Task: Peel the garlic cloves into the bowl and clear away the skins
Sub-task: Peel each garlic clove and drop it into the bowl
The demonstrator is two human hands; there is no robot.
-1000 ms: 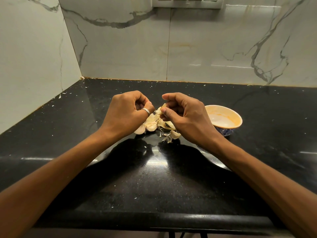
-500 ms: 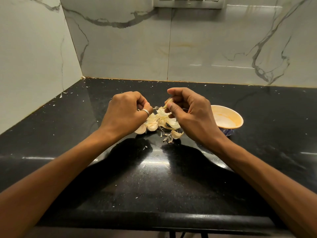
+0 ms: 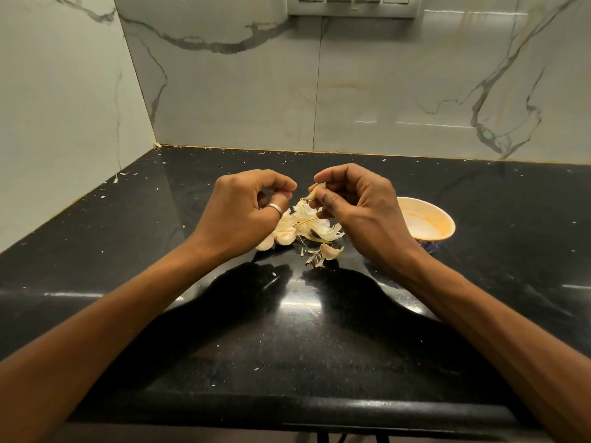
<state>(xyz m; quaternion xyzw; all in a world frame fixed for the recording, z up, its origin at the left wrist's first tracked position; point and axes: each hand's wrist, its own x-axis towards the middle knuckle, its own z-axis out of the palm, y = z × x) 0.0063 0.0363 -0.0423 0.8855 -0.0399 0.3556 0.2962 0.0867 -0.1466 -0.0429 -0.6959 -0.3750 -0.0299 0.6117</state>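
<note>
Above the skins (image 3: 315,223), right hand (image 3: 361,212) pinches a clove (image 3: 317,190); curled left hand (image 3: 243,212), hold unclear, should peel from the tip.

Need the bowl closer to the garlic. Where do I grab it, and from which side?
Pinch the bowl by its rim on the right, coming down from above and the right. The rim is thin, flared and bare there, while its left edge sits behind the right hand, busy pinching a garlic clove.
</note>
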